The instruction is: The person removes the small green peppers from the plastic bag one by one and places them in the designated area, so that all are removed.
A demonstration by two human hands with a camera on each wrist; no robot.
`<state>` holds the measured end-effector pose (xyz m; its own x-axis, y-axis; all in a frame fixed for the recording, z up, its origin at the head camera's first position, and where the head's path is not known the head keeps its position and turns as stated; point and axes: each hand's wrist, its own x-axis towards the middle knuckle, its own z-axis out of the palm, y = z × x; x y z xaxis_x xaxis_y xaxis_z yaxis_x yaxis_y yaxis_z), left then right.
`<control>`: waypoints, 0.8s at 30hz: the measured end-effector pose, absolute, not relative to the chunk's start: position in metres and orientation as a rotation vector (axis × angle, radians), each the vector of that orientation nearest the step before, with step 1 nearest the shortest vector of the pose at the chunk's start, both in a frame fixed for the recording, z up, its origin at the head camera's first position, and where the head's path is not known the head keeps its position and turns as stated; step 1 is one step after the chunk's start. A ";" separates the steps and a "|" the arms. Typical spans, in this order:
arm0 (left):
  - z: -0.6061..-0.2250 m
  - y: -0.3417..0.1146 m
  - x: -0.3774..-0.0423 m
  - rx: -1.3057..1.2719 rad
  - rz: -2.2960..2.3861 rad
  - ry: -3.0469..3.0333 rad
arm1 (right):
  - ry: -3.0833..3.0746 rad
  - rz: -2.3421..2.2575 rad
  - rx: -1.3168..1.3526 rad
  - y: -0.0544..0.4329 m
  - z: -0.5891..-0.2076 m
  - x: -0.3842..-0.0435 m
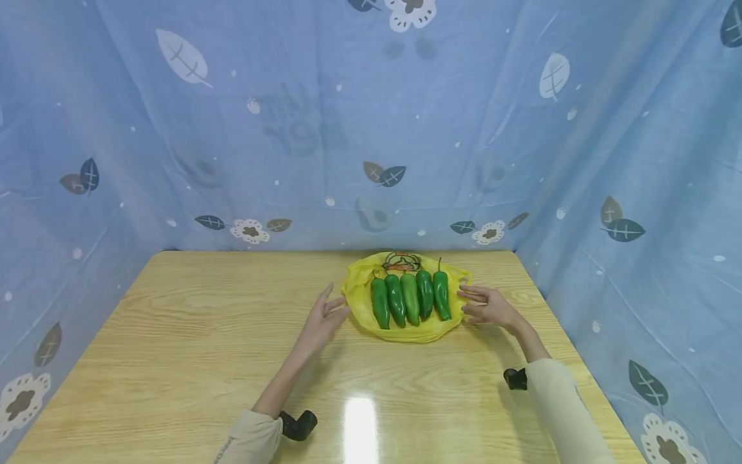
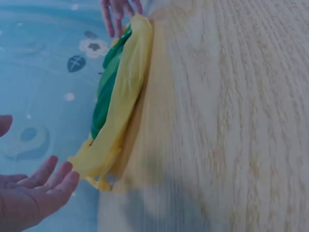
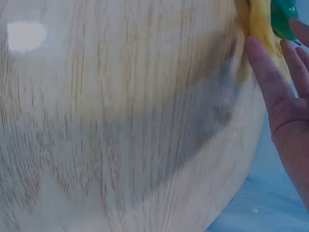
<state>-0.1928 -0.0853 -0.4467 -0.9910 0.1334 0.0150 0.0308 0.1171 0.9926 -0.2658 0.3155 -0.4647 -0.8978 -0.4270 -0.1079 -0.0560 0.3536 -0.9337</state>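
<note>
Several green peppers (image 1: 410,299) lie side by side on a yellow plastic bag (image 1: 426,333), which is spread flat toward the far side of the table. Just off the bag's left edge is my left hand (image 1: 322,322), its fingers extended and holding nothing. In the left wrist view those spread fingers (image 2: 57,186) come close to the bag's near corner; whether they touch it I cannot tell. At the opposite edge my right hand (image 1: 489,307) has its fingers stretched out toward the bag. The right wrist view shows its fingertips (image 3: 256,48) at the yellow plastic, not curled round it.
The wooden table (image 1: 191,335) extends to the left and in front of the bag. A blue patterned curtain (image 1: 278,161) hangs behind the table and along both sides. Black wrist devices (image 1: 299,425) sit at the sleeve cuffs.
</note>
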 end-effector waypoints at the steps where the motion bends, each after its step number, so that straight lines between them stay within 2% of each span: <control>1: -0.448 -0.084 -0.193 0.169 2.025 2.288 | 2.295 -1.547 -0.430 0.315 -0.465 -0.266; 9: -0.455 -0.067 -0.198 0.126 2.162 2.290 | 2.455 -1.458 -0.445 0.310 -0.467 -0.265; 24: -0.467 0.005 -0.207 -0.189 2.808 2.133 | 2.462 -1.506 -0.367 0.311 -0.469 -0.265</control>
<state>-0.2072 0.0054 -0.4669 -0.9195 -0.3642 0.1477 0.2399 -0.2226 0.9449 -0.2652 0.3109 -0.4695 -0.9417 -0.3298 -0.0658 -0.0916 0.4398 -0.8934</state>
